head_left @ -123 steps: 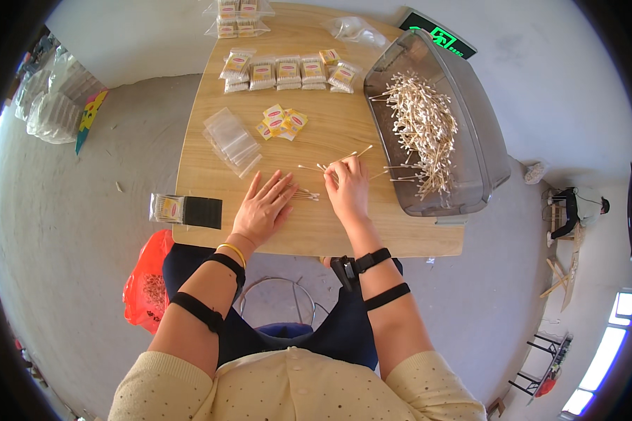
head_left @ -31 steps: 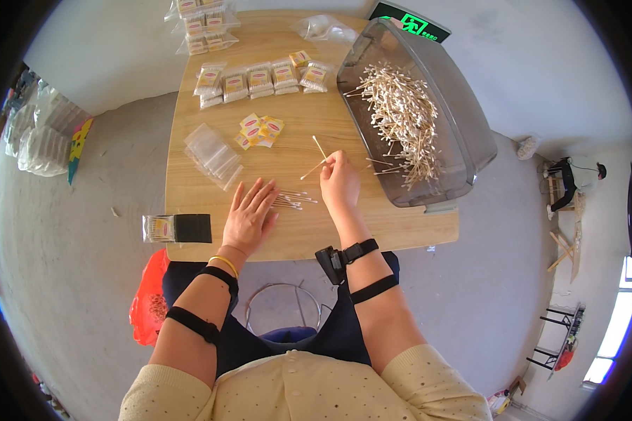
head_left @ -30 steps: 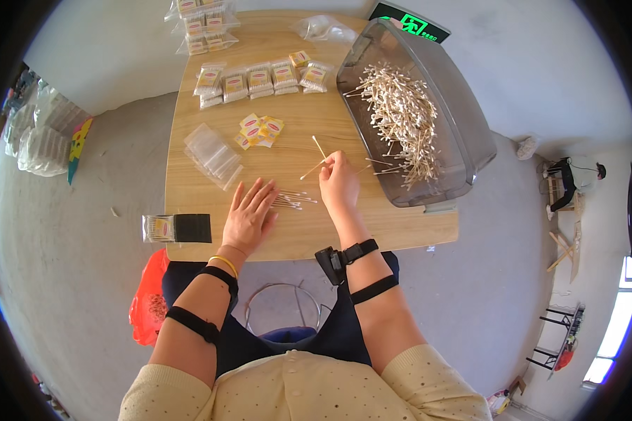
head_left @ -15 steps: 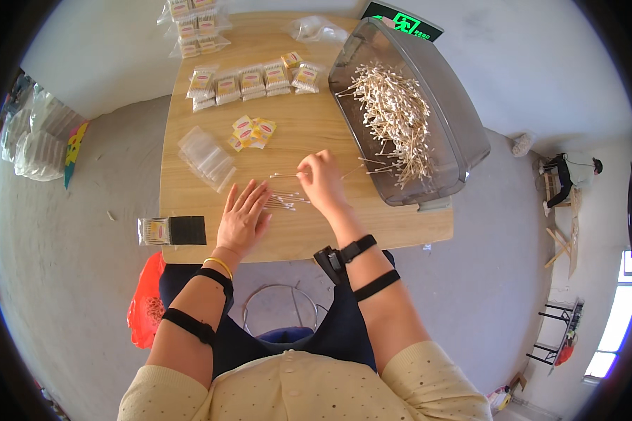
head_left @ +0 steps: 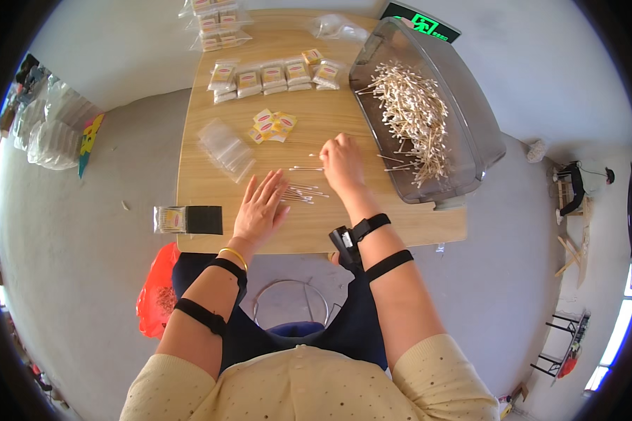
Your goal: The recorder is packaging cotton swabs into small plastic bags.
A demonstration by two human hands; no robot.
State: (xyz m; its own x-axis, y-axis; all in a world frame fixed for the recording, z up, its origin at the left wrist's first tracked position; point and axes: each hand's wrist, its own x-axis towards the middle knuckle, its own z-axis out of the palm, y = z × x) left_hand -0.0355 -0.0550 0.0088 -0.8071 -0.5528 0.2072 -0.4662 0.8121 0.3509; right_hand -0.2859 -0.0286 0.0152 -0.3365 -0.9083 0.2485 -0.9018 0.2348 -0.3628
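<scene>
My left hand [head_left: 261, 207] lies flat, palm down, its fingers stretched over the ends of a small loose bunch of cotton swabs [head_left: 305, 191]. Just right of it and a little farther off, my right hand [head_left: 342, 163] is closed in a pinch. A white cotton tip [head_left: 311, 155] sticks out to the left of its fingers, apparently from a swab held there; the rest is hidden by the hand. Beneath that, a single cotton swab [head_left: 302, 168] lies on the table beside the fingers. A grey translucent bin [head_left: 463, 140] with a heap of swabs [head_left: 414, 119] lies tipped on its side to the right.
Clear plastic bags [head_left: 226, 149] and yellow-white cards [head_left: 272, 125] lie beyond my left hand. Filled swab packs [head_left: 272, 75] stand in a row farther back, with more stacked packs [head_left: 219, 24] behind. A pack beside a black holder [head_left: 203, 219] sits at the near left edge.
The whole view has shifted, moving the table rightward in it. Near my right hand a second swab tip now shows above the lying swab. My left hand stays flat by the bunch.
</scene>
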